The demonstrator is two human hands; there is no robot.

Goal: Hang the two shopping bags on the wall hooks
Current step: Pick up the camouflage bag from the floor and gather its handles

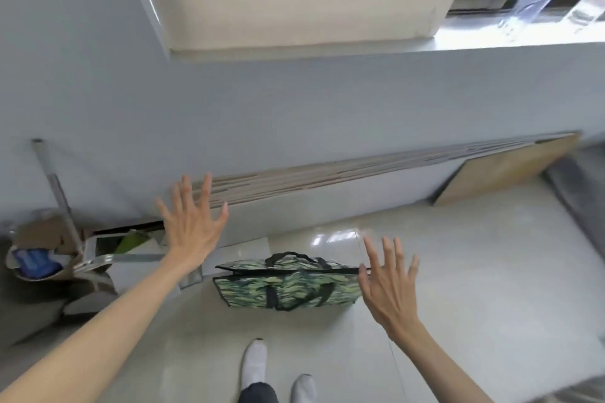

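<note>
A green patterned shopping bag [288, 286] with black handles stands upright on the pale tiled floor, just ahead of my feet. My left hand [193, 222] is stretched out above and to the left of the bag, fingers spread, holding nothing. My right hand [388, 281] hovers at the bag's right end with its fingers apart, overlapping the bag's top corner in the picture; whether it touches is unclear. No second bag and no wall hooks show in this view.
Long flat boards [327, 173] and a wooden panel [510, 173] lean against the grey wall. A cardboard box of clutter [42, 255] and a metal pole [55, 186] stand at the left. A window sill [507, 38] runs above right.
</note>
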